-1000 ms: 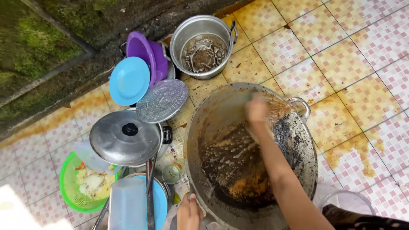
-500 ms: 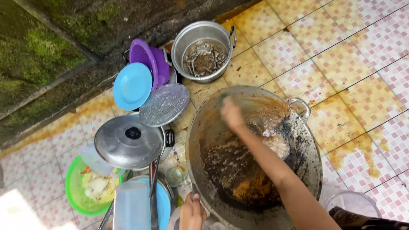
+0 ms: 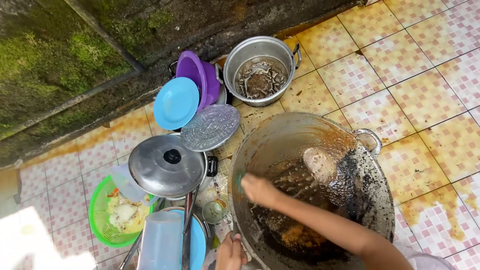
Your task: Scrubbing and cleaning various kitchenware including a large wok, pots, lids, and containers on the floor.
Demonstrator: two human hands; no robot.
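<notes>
Pressing inside the wok (image 3: 280,145), right hand (image 3: 257,190), perhaps gripping a scrubber.

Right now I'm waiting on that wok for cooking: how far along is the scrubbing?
Early. The far wall of the wok looks partly clean. The right hand scrubs its left side; the left hand steadies the rim. Burnt black crust and orange residue still cover the bottom, and the pot beyond is dirty.

To the left of the wok (image 3: 280,135) we see crowding: a lidded pot (image 3: 167,167), 2 plates and a green basket (image 3: 102,220). The tiled floor (image 3: 425,95) toward its right edge lies open.
</notes>
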